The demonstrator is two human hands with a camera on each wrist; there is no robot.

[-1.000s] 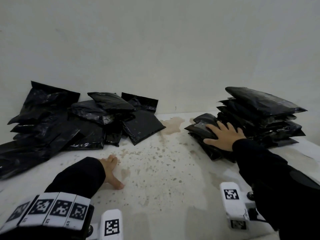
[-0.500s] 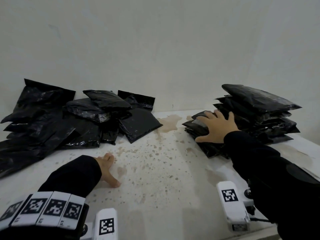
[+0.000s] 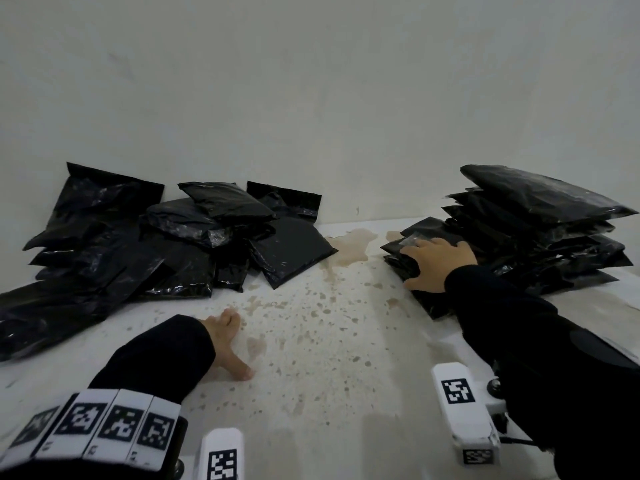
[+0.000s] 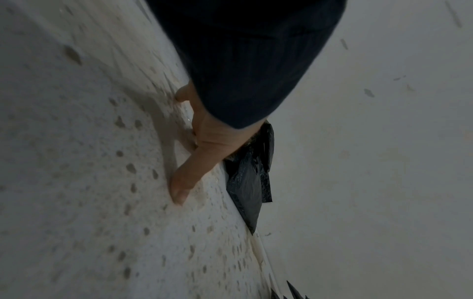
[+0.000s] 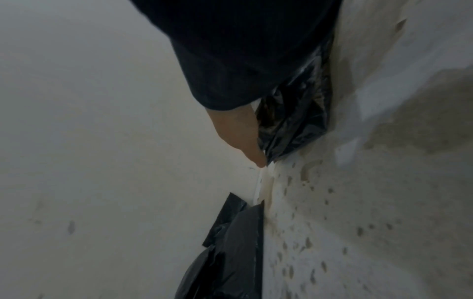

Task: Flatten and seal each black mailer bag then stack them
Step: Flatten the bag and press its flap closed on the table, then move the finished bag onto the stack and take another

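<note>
Right hand (image 3: 437, 264) nearer mailer's (image 3: 420, 237) far edge.

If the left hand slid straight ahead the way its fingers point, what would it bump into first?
Probably the flat black mailer bag at the loose pile's near right corner. The left hand rests on the table, with only bare stained surface between, though depth is uncertain.

Loose bags (image 3: 145, 251) lie left, stacked bags (image 3: 540, 233) right, on table (image 3: 329, 358).

You get no readable text, brand or number anywhere. Only black-and-white square code markers (image 3: 104, 424) on your left wrist band, plus single ones on the white camera blocks (image 3: 458, 391) by each wrist. Mailer bags (image 3: 194, 237) carry no labels.
</note>
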